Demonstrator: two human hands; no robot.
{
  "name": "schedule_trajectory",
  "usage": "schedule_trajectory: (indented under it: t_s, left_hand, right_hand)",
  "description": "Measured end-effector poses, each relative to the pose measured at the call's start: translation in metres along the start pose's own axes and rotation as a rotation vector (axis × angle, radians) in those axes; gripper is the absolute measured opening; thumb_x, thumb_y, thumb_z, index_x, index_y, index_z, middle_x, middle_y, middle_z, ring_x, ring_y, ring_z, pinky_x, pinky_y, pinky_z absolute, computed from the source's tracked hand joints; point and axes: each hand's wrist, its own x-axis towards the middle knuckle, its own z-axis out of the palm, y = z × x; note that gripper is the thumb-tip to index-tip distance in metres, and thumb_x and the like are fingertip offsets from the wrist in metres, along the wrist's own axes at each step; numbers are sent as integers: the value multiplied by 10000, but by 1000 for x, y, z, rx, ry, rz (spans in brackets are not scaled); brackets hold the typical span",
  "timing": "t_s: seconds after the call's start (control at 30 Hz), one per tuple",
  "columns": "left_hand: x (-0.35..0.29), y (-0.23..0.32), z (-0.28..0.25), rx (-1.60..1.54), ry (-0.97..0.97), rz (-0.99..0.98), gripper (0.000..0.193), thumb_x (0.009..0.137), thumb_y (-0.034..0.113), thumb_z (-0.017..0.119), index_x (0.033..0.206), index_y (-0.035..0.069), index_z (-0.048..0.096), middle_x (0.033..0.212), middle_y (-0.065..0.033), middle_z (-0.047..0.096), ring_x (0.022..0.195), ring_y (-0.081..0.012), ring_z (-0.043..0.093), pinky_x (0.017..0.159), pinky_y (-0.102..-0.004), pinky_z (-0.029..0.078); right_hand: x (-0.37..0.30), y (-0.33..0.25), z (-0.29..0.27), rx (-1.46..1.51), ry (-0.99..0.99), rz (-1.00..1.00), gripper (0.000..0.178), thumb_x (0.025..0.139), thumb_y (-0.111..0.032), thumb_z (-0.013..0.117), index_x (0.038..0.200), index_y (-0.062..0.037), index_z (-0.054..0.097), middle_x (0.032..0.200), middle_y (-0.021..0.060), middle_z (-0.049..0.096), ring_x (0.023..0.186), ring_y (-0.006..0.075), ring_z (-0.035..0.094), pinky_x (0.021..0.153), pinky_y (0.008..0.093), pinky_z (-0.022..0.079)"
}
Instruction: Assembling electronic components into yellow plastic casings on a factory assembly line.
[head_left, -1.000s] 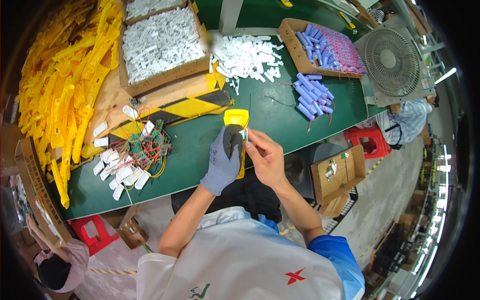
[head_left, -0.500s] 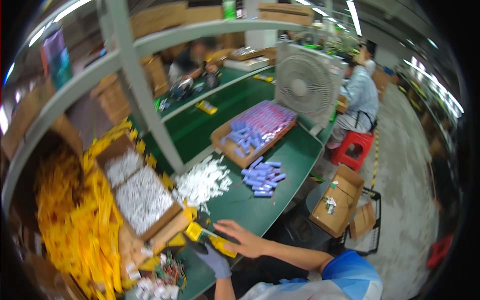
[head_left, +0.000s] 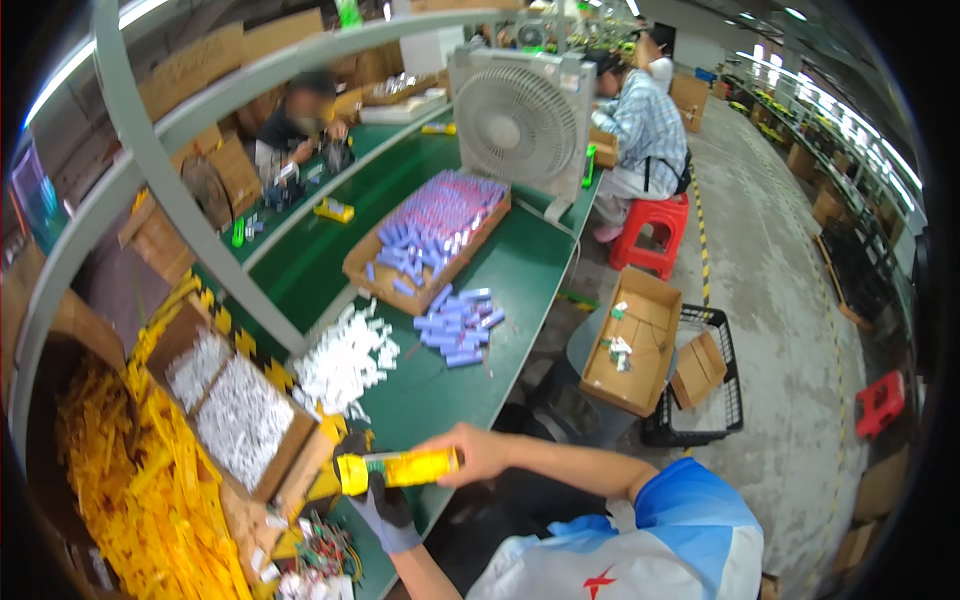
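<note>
A long yellow plastic case (head_left: 422,467) with a bit of green near its left end is held level over the front edge of the green bench. My left hand (head_left: 390,514), in a grey glove with dark fingers, is closed round its left part from below. At the other end, the bare fingers of my right hand (head_left: 470,452) grip the case. Just beyond it lies a heap of small white pieces (head_left: 348,362). A pile of purple cylindrical cells (head_left: 458,328) sits farther off to the right.
A carton of purple cells (head_left: 430,235) stands before a grey fan (head_left: 517,125). On the left are a box of white parts (head_left: 245,425) and many yellow strips (head_left: 150,470). Coloured wires (head_left: 325,548) lie near my left forearm. An open carton (head_left: 635,345) stands right. Co-workers sit beyond.
My right hand has gone from spread fingers over the yellow case to gripping its right end. The case has been raised and turned more level. The view has shifted to the right.
</note>
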Motion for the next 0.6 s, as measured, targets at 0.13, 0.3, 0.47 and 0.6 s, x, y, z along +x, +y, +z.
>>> schedule_trajectory:
  t_s: [0.13,0.3,0.47,0.6]
  left_hand:
    - [3,-12,4,241,83,65,508,874,78,678,1342,7,494,1240,-92,593,1108,-186,583,953,-325,484]
    - [-6,-13,7,382,212,105,621,829,-38,652,1404,20,425,1318,-116,532,1125,-201,552,989,-318,446]
    - [-17,33,22,832,474,447,679,756,-35,753,1367,21,462,1357,-148,479,1265,-251,462,1053,-393,413]
    - [3,44,63,1597,-473,349,495,731,124,788,1199,117,626,1366,-167,475,1277,-397,440,1090,-512,348]
  right_hand:
    - [6,-9,-28,15,-111,144,577,800,-141,779,1335,-19,598,1079,43,719,927,72,633,829,265,531]
    - [6,2,-41,-19,-13,172,463,788,-134,802,1209,4,666,993,93,742,806,98,682,724,232,551]
    - [10,14,-52,-347,15,7,463,751,-182,811,1168,-17,695,1045,130,730,892,253,705,809,322,548]
    - [5,25,-55,-418,-19,-67,479,715,-248,806,1137,-39,716,963,136,712,867,302,675,783,387,532]
